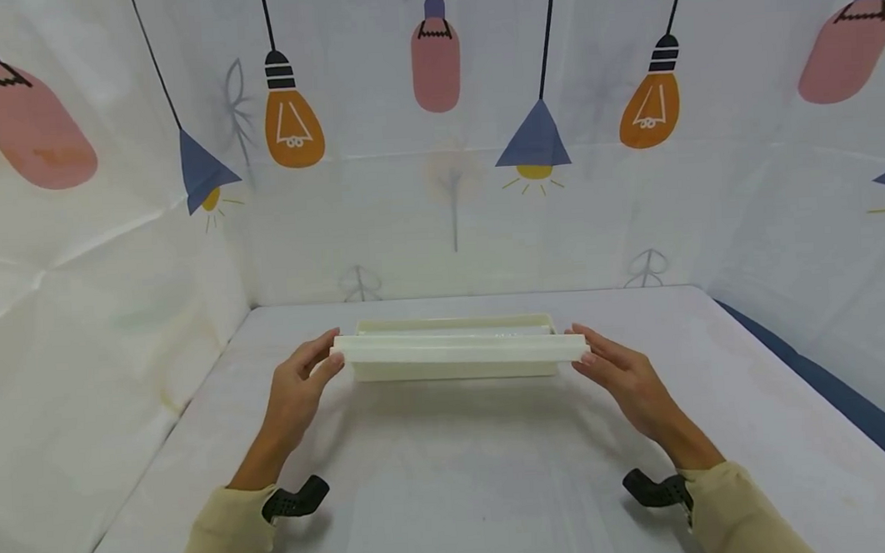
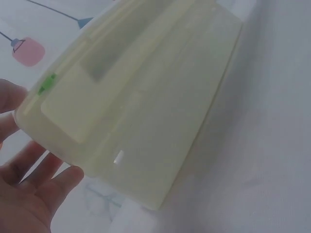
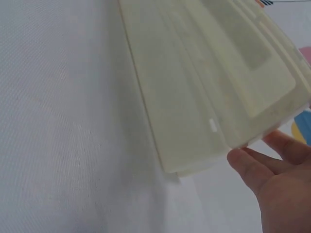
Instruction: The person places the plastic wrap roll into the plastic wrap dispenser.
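A pale cream plastic box (image 1: 455, 369) stands on the table, its long side towards me. Over it, a matching long lid (image 1: 457, 348) is tilted, with the box's far rim showing behind. My left hand (image 1: 298, 393) pinches the lid's left end between thumb and fingers. At the right end, my right hand (image 1: 631, 379) grips the lid the same way. A small green mark (image 2: 47, 84) shows near the lid's edge in the left wrist view. Most of the box's inside is hidden by the lid.
A white cloth covers the table (image 1: 460, 476). Behind it hangs a white curtain (image 1: 394, 212) printed with lamps and bulbs, which continues along both sides. A dark blue strip (image 1: 831, 373) runs beside the table's right edge.
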`<state>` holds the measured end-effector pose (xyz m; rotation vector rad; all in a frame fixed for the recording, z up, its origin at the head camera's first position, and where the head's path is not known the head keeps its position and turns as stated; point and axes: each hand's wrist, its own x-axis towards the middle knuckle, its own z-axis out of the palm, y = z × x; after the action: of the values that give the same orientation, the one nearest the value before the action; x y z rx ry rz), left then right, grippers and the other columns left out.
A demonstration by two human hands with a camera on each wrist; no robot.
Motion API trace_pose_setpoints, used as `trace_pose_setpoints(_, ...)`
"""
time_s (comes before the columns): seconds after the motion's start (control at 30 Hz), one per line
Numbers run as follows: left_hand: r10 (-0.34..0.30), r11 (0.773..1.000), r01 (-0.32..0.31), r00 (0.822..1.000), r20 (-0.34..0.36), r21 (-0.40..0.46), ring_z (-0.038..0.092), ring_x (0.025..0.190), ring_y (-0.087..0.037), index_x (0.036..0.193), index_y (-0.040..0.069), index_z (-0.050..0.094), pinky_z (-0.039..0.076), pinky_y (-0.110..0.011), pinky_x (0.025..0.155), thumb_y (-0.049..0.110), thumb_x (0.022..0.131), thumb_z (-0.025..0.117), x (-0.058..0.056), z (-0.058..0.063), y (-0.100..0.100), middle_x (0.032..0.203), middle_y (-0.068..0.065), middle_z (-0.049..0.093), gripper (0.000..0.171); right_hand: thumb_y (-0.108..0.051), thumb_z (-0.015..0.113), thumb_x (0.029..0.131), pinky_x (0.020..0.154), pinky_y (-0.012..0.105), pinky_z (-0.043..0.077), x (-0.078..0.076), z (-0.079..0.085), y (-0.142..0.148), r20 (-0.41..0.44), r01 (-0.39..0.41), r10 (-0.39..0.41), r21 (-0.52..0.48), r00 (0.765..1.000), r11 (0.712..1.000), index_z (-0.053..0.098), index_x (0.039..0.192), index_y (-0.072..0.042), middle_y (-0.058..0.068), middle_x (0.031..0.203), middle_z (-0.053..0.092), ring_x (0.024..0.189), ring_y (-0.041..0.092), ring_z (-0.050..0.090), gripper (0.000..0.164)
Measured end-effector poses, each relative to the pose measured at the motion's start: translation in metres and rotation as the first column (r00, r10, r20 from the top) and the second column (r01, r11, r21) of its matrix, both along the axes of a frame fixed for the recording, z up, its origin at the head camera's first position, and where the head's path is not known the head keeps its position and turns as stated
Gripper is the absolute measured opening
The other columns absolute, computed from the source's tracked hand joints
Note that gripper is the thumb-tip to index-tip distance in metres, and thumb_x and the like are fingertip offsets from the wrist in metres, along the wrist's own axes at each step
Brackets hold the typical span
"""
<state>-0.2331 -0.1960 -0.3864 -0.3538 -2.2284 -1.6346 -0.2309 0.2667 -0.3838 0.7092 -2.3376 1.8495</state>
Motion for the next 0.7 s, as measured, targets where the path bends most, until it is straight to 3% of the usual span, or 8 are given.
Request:
trace_pose_setpoints(0.17,0.015,1.000,-0.015,0.999,-0.030,-0.006,0.050,0.130,-0.023,0.142,0.005,0.056,0.042,-0.013,0.096,0.023,0.101,0.064,0.000,0.001,0.001,0.131,-0.009,0.059,0.045,-0.018,0.049,0.108,0.102,0.026,0.044,-0.002,0.002,-0.001,-0.005,-0.008,0.008,-0.016,1.000,1.000,0.033,0.155,-0.001,0.023,0.159,0.030,0.134,0.007,0.047,0.053)
trace_pose_setpoints(0.3,-0.018,1.000,0.019,0.999,-0.049,0.020,0.050,0.132,-0.025,0.142,0.005,0.056,0.044,-0.014,0.097,0.021,0.100,0.065,-0.002,0.001,0.001,0.134,-0.008,0.058,0.045,-0.019,0.049,0.108,0.101,0.024,0.044,-0.003,0.003,-0.002,-0.019,0.020,-0.020,0.000,1.000,1.000,0.037,0.153,0.000,0.020,0.157,0.036,0.131,0.007,0.050,0.051)
trace_pose_setpoints(0.5,-0.037,0.999,0.038,0.999,-0.038,0.018,0.052,0.131,-0.025,0.144,0.006,0.054,0.045,-0.015,0.096,0.023,0.101,0.064,-0.004,0.001,-0.001,0.140,-0.008,0.056,0.047,-0.018,0.051,0.107,0.101,0.023,0.044,-0.007,0.006,-0.004,-0.024,0.047,-0.047,0.004,0.999,0.999,0.043,0.150,0.001,0.012,0.152,0.045,0.128,0.009,0.053,0.048)
trace_pose_setpoints(0.7,-0.025,0.999,0.025,0.999,-0.021,-0.025,0.053,0.131,-0.024,0.146,0.012,0.053,0.045,-0.015,0.096,0.026,0.101,0.063,-0.005,0.003,-0.004,0.147,-0.002,0.052,0.048,-0.016,0.051,0.106,0.100,0.020,0.044,-0.012,0.007,-0.007,-0.017,0.040,-0.040,-0.026,0.999,0.999,0.044,0.148,0.003,0.015,0.152,0.044,0.128,0.011,0.052,0.046)
